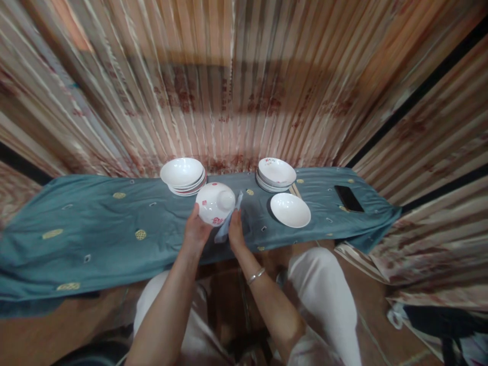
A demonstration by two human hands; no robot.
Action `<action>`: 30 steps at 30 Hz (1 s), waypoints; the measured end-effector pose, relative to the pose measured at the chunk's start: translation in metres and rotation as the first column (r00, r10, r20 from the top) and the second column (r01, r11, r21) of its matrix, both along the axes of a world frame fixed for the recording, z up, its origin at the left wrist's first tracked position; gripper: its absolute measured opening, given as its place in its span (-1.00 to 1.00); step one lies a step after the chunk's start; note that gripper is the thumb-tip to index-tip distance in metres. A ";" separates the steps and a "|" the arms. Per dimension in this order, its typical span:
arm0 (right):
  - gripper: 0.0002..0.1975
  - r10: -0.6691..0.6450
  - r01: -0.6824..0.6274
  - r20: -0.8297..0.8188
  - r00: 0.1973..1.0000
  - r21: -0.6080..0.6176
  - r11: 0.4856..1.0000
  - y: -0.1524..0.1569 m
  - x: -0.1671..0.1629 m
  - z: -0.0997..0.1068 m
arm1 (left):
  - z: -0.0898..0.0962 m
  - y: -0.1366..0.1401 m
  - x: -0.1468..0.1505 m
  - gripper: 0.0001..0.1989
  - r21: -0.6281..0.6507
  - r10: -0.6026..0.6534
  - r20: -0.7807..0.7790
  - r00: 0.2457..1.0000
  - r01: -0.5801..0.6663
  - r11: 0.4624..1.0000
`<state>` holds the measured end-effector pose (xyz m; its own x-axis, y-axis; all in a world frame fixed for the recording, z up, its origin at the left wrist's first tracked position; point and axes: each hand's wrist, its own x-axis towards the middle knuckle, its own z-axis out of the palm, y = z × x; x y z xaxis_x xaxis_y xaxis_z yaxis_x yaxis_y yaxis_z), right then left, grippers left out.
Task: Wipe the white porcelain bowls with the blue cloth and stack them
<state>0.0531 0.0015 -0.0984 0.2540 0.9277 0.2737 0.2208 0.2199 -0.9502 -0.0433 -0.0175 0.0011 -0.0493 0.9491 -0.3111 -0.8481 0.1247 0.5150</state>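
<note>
The bowl (214, 203), white with red marks and turned bottom-up, is sitting in the left hand (195, 233), whose fingers are curling around its near rim and holding it just above the blue cloth (95, 223) that is covering the bench. The right hand (235, 233) is closing on a pale rag (229, 223), pinching it and pressing it against the bowl's right side, so the two hands are working nearly touching. A bracelet (256, 275) is showing on the right wrist. Just beyond the left hand, a stack of bowls (183, 175) is resting upright; beyond and to the right of the right hand, a second stack (276, 174) is standing, and nearer, just right of that hand, a single bowl (290, 210) is lying alone, open side up. Farther right, well apart from both hands, a dark phone (348, 198) is lying flat. Judging by this layout, the wiping seems to be partway through: one bowl is in hand, and which stack is finished cannot be told from here.
</note>
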 end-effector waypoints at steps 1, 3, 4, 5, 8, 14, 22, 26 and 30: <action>-0.32 -0.005 0.004 -0.029 1.000 -0.047 0.999 -0.003 -0.002 0.003 | 0.000 0.000 0.001 -0.54 0.001 0.002 0.002 1.000 -0.002 1.000; -0.29 -0.023 0.009 -0.100 0.995 -0.139 0.990 -0.008 -0.006 0.010 | 0.000 0.001 0.002 -0.55 -0.002 0.007 0.009 1.000 -0.007 1.000; -0.27 -0.023 0.007 -0.108 0.994 -0.145 0.989 -0.011 -0.008 0.012 | 0.000 0.002 0.003 -0.55 -0.003 0.009 0.013 1.000 -0.009 1.000; -0.27 -0.024 0.009 -0.111 0.993 -0.134 0.991 -0.013 -0.009 0.013 | -0.001 0.002 0.004 -0.55 -0.003 0.009 0.017 1.000 -0.009 1.000; -0.28 -0.035 0.020 -0.147 0.989 -0.098 0.995 -0.017 -0.009 0.012 | -0.002 0.003 0.005 -0.55 -0.003 0.004 0.017 1.000 -0.004 1.000; -0.31 0.010 -0.036 -0.196 0.981 -0.132 0.991 0.000 0.017 0.005 | 0.000 0.000 0.006 -0.55 0.000 -0.001 -0.016 1.000 0.001 1.000; -0.37 0.273 -0.293 -0.283 0.919 -0.030 0.956 0.028 0.052 0.034 | 0.000 -0.005 -0.001 -0.64 0.009 0.021 -0.087 0.996 -0.020 1.000; -0.38 0.346 -0.371 -0.287 0.893 -0.036 0.928 0.032 0.065 0.049 | -0.001 -0.005 -0.005 -0.64 0.052 0.019 -0.118 0.993 -0.013 0.999; -0.35 0.401 -0.426 -0.248 0.882 -0.052 0.903 0.035 0.073 0.065 | -0.004 -0.005 -0.008 -0.66 0.089 0.021 -0.148 0.989 -0.007 0.996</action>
<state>0.1259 0.0368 -0.0332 -0.1155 0.9814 0.1533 -0.0917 0.1431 -0.9854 -0.0511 -0.0227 -0.0029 -0.1022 0.9714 -0.2142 -0.7627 0.0617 0.6438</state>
